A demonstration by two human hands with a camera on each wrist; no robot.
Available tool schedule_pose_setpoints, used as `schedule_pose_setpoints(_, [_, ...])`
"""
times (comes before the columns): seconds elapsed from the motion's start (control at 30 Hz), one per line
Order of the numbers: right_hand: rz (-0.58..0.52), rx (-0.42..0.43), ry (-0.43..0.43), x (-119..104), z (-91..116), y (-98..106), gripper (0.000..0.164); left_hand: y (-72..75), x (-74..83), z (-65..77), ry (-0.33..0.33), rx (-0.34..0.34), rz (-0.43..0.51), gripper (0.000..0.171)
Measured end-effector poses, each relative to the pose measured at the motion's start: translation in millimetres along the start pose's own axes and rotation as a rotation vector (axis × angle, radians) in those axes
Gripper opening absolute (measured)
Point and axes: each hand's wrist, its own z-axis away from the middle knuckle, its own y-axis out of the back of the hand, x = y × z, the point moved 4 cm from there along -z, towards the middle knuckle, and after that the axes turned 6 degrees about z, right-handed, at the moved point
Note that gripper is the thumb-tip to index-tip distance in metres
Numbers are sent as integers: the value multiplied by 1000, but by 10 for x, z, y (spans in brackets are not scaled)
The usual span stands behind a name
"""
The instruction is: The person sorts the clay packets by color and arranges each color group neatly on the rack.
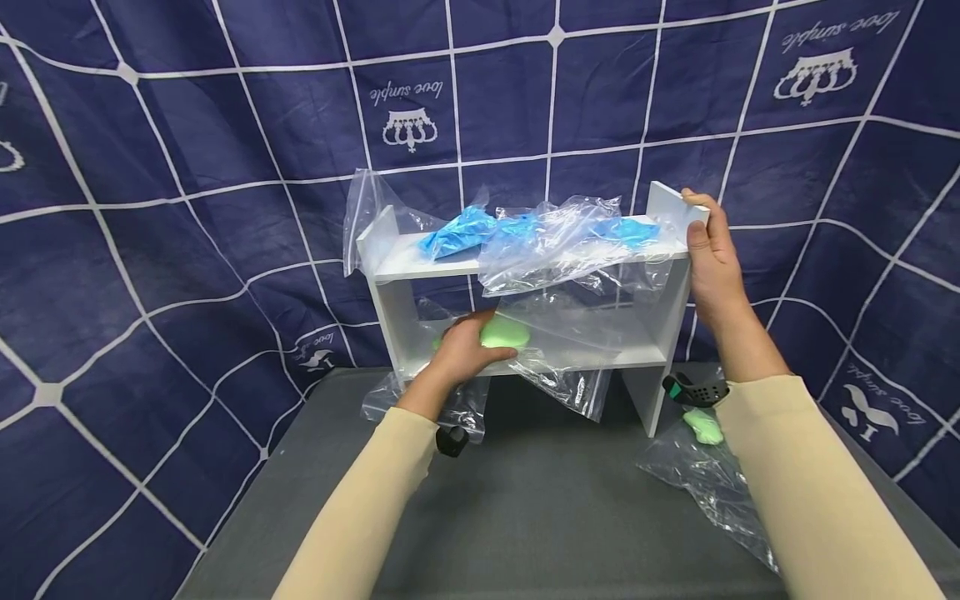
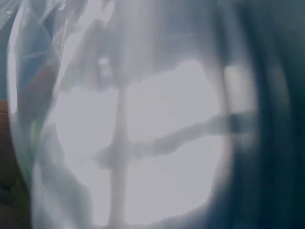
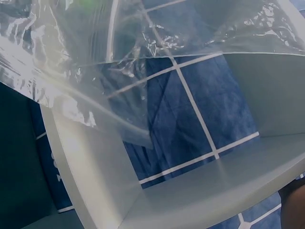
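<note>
the larger green lump [image 1: 507, 331] is partly hidden.

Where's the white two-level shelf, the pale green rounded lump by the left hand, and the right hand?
White two-level shelf [image 1: 397, 315]: head view, left side panel.
Pale green rounded lump [image 1: 506, 332]: head view, its middle.
Right hand [image 1: 713, 268]: head view, thumb side.

2 arms reach away from the near edge. The left forearm [image 1: 367, 500] slants from near left toward far right, the right forearm [image 1: 810, 475] from near right toward far left, sleeves pulled back from the wrists. The left hand [image 1: 463, 348] sits lower, its thumb stretched rightward, apart from its fingers, whose tips are partly hidden. The right hand [image 1: 712, 265], higher and farther right, grips firmly, thumb and fingers bent.
</note>
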Motion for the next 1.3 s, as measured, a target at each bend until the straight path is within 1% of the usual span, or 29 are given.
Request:
schedule_pose_setpoints(0.2, [0, -13, 0, -1, -16, -31, 36, 7, -34, 4, 13, -7, -64, 86])
schedule_pose_setpoints(0.43, [27, -21, -10, -13, -25, -38, 36, 42, -36, 44, -16, 13, -57, 79])
schedule_pose_setpoints(0.53, [28, -20, -11, -15, -22, -40, 36, 70, -33, 93, -27, 35, -60, 73])
schedule_pose_setpoints(0.63, [16, -15, -7, -19, -16, -40, 36, 110, -30, 158, -21, 65, -73, 67])
schedule_pose_setpoints(0.7, [10, -11, -3, -23, -11, -39, 36, 139, -27, 209, -14, 86, -76, 63])
schedule_pose_setpoints(0.8, [4, -9, 2, -29, -2, -37, 36, 186, -11, 293, -23, 117, -67, 57])
schedule_pose_setpoints(0.9, [-1, -11, 0, -25, 4, -33, 37, 250, 16, 394, -65, 170, -57, 52])
schedule_pose_setpoints(1.07, [-12, 0, 4, -29, 12, -19, 36, 397, 42, 551, -184, 302, -9, 41])
schedule_pose_setpoints(1.2, [-6, 6, 6, -32, 21, -8, 37, 565, 41, 684, -273, 446, 31, 31])
schedule_pose_setpoints(1.3, [-1, 5, 4, -24, 19, -4, 37, 697, 14, 788, -321, 561, 20, 25])
